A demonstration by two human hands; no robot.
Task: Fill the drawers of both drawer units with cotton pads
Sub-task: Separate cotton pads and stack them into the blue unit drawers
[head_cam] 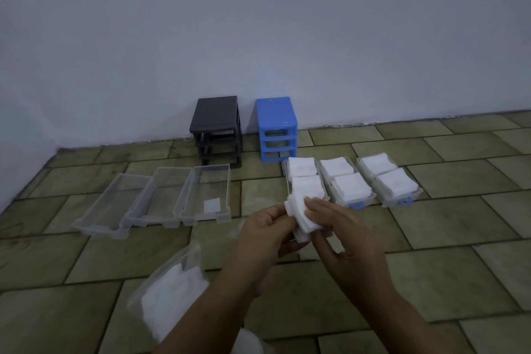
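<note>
Both my hands hold one stack of white cotton pads (301, 217) above the floor: my left hand (264, 234) grips its left side and my right hand (336, 224) grips its right side. A black drawer unit (215, 121) and a blue drawer unit (276, 121) stand drawerless against the wall. Three clear drawers lie at left: the leftmost drawer (92, 227), the middle drawer (135, 220), and the nearest drawer (227, 217) with a single pad (211, 205) in it. Three drawers at right (370, 195) are filled with pads (352, 188).
A clear plastic bag of cotton pads (169, 293) lies on the tiled floor at lower left, by my left forearm. The white wall runs behind the units. Bare floor tiles (459, 224) stretch to the right.
</note>
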